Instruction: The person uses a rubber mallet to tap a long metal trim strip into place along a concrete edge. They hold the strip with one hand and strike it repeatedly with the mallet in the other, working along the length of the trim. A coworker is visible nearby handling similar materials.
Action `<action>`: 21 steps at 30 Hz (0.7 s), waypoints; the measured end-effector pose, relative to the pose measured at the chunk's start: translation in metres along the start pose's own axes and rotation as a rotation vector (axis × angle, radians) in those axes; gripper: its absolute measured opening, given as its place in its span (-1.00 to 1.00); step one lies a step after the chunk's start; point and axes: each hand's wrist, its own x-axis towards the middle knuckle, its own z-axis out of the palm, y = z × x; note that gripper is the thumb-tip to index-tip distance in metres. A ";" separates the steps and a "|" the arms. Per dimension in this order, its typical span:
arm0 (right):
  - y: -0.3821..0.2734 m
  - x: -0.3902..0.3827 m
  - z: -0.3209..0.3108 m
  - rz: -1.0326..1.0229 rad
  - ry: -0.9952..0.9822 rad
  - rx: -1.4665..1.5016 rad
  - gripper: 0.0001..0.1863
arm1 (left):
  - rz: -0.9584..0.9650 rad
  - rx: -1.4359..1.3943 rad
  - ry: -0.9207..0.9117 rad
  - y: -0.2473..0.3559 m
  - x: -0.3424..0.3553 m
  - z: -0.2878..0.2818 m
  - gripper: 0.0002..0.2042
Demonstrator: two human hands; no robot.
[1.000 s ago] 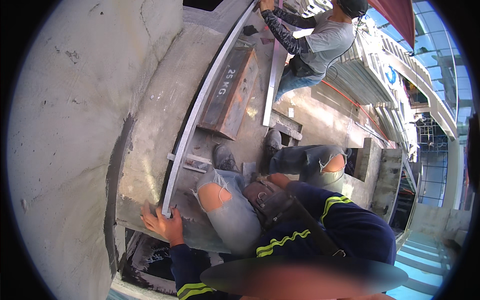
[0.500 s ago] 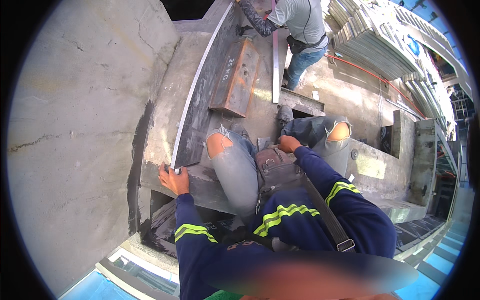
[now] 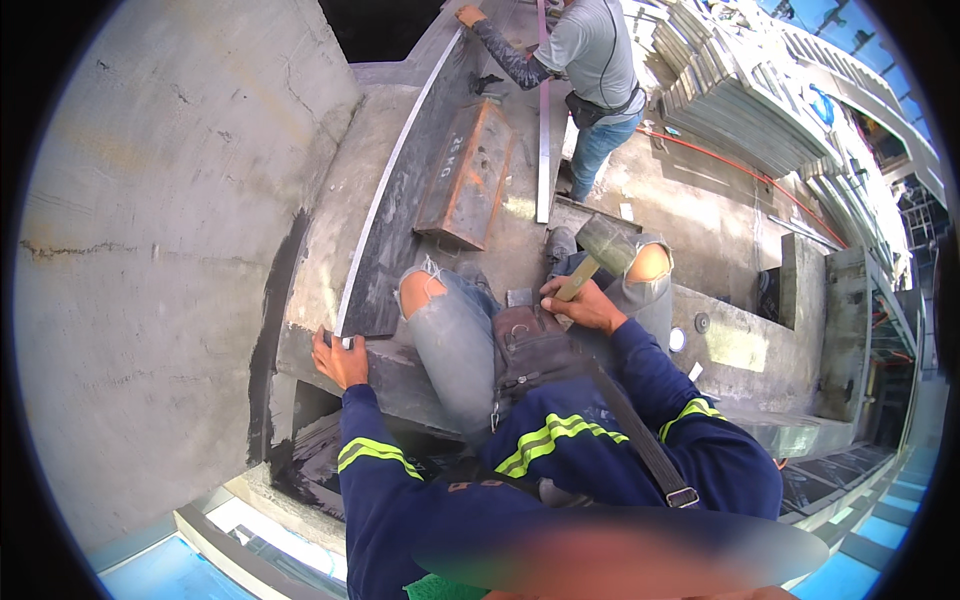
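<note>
So your long dark panel point(image 3: 395, 240) is standing on its edge on the concrete ledge point(image 3: 315, 270), off to your left; its long axis runs away from you, near end by your left hand point(image 3: 341, 359), far end up at the top and leaning a bit to the right; the pale top edge looks bowed, and the dark face is turned to your right, toward the rusty steel block point(image 3: 468, 175). Your left fingers and thumb sit either side of the panel's near end, with a small pale bit showing between them; can't tell whether they're really pinching it. Your right hand point(image 3: 585, 305) is wrapped around the handle of a mallet-like tool point(image 3: 607, 243), fingers curled in; the handle slants up and to the right, the grey-green head is at the far end, set crosswise, right in front of your right knee; that whole hand is just beside the dark bag point(image 3: 530, 345) in your lap.

Your co-worker's hand point(image 3: 470, 16) is at the panel's far end; a long metal bar point(image 3: 544, 140) lies past the block, pointing roughly the same way. As for writing, there's white stencilled lettering on the block's side, running along its length.
</note>
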 end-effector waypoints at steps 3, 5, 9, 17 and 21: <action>0.009 0.016 0.012 -0.063 0.028 0.098 -0.72 | 0.020 0.006 0.016 -0.001 -0.001 0.000 -0.51; 0.011 0.029 0.016 -0.113 0.083 0.125 -0.74 | -0.022 0.032 -0.009 -0.001 -0.002 0.000 -0.52; 0.015 0.045 0.019 -0.029 0.152 0.047 -0.74 | -0.007 0.016 0.012 0.000 0.002 0.002 -0.53; 0.026 0.053 0.024 0.180 0.104 0.035 -0.81 | -0.009 0.058 -0.010 -0.001 0.002 0.002 -0.48; 0.033 0.062 0.023 0.170 0.198 0.107 -0.80 | -0.015 0.071 -0.017 -0.003 0.002 0.004 -0.50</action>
